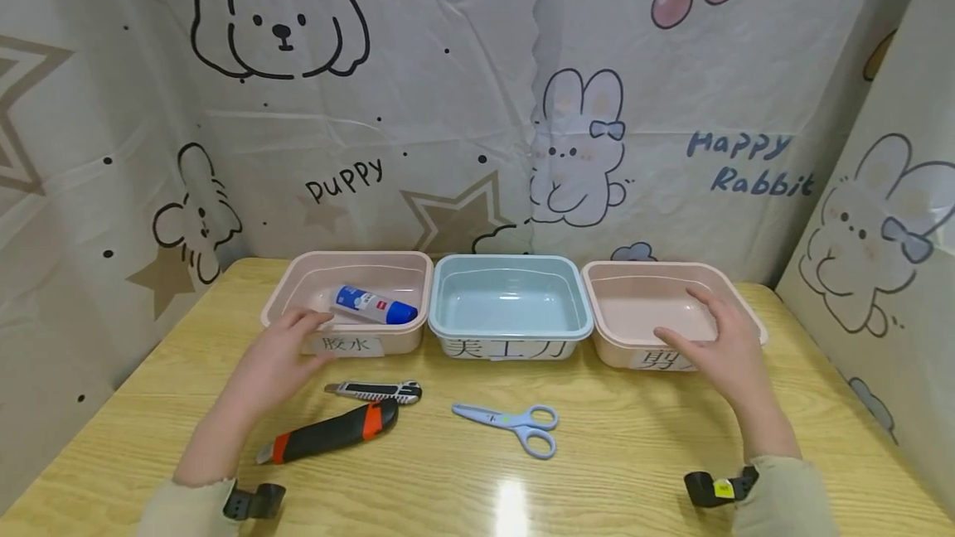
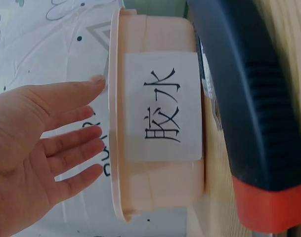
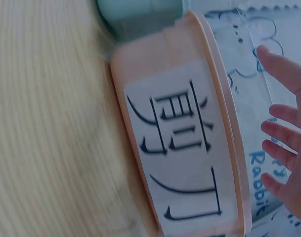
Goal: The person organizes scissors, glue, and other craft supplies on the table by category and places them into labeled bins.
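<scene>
My left hand [image 1: 272,361] hovers at the front of the left pink bin [image 1: 425,297], fingers spread and holding nothing. A blue and white glue tube [image 1: 373,306] lies inside that bin. Over the front rim of the right pink bin [image 1: 619,305] is my right hand [image 1: 719,346], its thumb and fingers apart and nothing between them. On the table lie a small utility knife [image 1: 375,390], a larger black and orange utility knife [image 1: 328,432] and light blue scissors [image 1: 515,423]. The left wrist view shows the large knife [image 2: 254,98] close up.
Between the two pink bins stands a light blue bin [image 1: 511,330]. All three bins carry paper labels, such as the left label [image 2: 162,106] and the right label [image 3: 185,148]. A printed cloth [image 1: 462,106] hangs behind the wooden table [image 1: 597,471].
</scene>
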